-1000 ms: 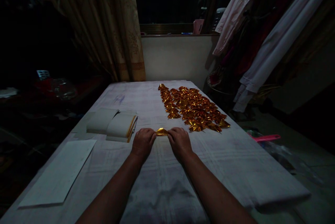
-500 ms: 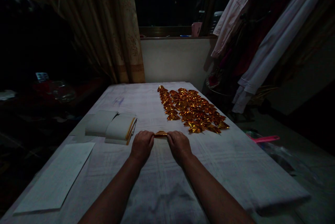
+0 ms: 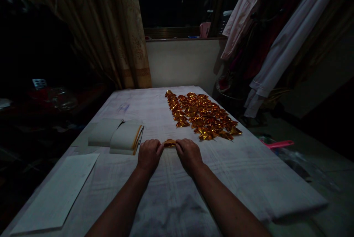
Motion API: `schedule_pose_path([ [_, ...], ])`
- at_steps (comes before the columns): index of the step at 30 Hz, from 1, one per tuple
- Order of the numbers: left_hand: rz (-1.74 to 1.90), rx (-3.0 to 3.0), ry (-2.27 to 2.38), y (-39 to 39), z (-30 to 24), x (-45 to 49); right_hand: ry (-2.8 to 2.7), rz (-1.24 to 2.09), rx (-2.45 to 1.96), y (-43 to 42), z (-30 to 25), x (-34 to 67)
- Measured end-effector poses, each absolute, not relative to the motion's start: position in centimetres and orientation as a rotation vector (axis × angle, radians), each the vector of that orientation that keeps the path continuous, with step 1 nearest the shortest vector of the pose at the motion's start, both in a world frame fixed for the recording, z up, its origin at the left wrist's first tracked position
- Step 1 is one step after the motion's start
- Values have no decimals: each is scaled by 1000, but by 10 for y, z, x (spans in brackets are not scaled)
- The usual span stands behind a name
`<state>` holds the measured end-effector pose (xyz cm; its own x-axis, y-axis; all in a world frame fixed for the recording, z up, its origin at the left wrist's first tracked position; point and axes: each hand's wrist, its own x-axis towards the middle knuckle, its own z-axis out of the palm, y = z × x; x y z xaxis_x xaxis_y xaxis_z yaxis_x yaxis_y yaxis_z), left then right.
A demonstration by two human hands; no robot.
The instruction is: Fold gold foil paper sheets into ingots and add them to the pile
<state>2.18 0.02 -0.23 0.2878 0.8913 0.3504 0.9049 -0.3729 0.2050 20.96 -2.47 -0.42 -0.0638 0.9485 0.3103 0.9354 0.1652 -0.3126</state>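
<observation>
Between my two hands is a small piece of folded gold foil paper point(image 3: 169, 143), its shiny side partly showing. My left hand point(image 3: 149, 154) pinches its left end, and my right hand point(image 3: 189, 153) grips the right end; the fingertips are mostly hidden behind the knuckles. Beyond my right hand lie rows of folded gold foil pieces point(image 3: 204, 113), pointed at their ends. Just left of my left hand rest two stacks of pale paper sheets, the nearer stack point(image 3: 124, 136) with gold edges and the farther stack point(image 3: 103, 132) partly beside it.
A pale flat board or sheet point(image 3: 56, 194) lies at the table's left side. The table point(image 3: 243, 189) has a checked cloth. Clothes point(image 3: 272, 41) hang at the right, above a pink-handled thing point(image 3: 280, 144) beside the table. A curtain point(image 3: 135, 45) hangs at the back left.
The foil paper between my hands has tilted or opened a little, showing more of its shiny gold side. Both hands stay in nearly the same place; the view has shifted slightly.
</observation>
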Motion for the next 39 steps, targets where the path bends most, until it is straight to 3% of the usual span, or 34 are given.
schedule_pose_path([
  [39, -517, -2621, -1622, 7, -3, 25, -1955, 116, -1662, -18, -15, 212],
])
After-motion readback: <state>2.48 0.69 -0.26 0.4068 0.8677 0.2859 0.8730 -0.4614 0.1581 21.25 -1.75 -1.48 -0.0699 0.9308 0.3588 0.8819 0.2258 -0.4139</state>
